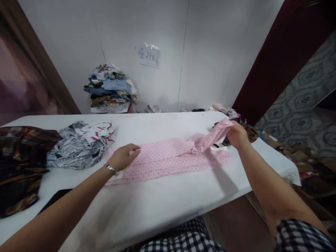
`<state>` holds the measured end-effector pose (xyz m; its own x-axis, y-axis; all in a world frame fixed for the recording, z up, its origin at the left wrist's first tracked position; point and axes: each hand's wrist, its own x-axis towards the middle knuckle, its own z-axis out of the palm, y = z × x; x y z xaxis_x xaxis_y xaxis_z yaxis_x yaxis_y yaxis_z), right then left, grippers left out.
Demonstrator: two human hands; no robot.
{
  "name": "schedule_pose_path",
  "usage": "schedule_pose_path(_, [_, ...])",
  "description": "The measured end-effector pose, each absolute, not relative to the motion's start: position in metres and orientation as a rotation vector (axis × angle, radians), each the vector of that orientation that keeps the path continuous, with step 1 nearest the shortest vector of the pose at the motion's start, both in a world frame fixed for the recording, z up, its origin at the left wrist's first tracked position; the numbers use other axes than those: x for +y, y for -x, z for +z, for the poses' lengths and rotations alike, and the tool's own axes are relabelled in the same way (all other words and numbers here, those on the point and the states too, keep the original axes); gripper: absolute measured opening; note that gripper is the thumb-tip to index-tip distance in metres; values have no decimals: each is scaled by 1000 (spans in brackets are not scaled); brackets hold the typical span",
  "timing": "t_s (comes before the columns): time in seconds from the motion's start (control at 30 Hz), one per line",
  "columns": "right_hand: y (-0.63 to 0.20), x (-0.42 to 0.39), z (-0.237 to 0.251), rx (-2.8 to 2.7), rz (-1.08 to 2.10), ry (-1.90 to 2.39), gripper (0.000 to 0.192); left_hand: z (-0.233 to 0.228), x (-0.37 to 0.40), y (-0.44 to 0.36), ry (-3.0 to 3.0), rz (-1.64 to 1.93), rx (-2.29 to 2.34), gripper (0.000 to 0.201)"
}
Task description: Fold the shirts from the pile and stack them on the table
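A pink dotted garment (168,157) is spread on the white table (168,206). Its near end is pressed flat under the open left hand (123,157); its far end is gripped and lifted by the right hand (236,134).

A paper sign (148,56) taped to the white wall (210,52) bore handwritten Chinese characters, apparently "叠衬衣". Print on a black-and-white garment (78,145) on the table was too blurred to read.
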<state>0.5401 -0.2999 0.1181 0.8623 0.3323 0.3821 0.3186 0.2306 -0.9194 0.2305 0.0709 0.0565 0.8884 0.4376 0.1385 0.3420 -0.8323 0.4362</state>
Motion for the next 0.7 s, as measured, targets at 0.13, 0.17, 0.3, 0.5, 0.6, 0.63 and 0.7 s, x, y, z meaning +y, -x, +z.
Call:
schedule_pose_path(0.13, [-497,-236,147,-1216,479,1628,18,75,18,-275,-2459,452,247,62])
schedule_pose_path(0.17, [-485,-223,148,-1348,589,1681,19,77,4,-283,-2449,461,164,71])
schedule_pose_path(0.3, [-455,-193,131,-1597,724,1780,21,71,-44,-303,-2426,434,-6,93])
schedule_pose_path(0.5, [-459,-196,111,-1592,653,1849,16,54,-60,-304,-2345,243,376,28])
schedule_pose_path(0.6, [-475,-203,110,-1588,716,1866,23,66,-47,-303,-2211,200,356,18])
schedule_pose_path(0.63, [-482,-206,109,-1572,734,1876,25,73,-41,-303,-2147,217,330,20])
schedule_pose_path(0.7, [-499,-209,103,-1519,744,1918,25,86,-28,-307,-2033,261,278,27])
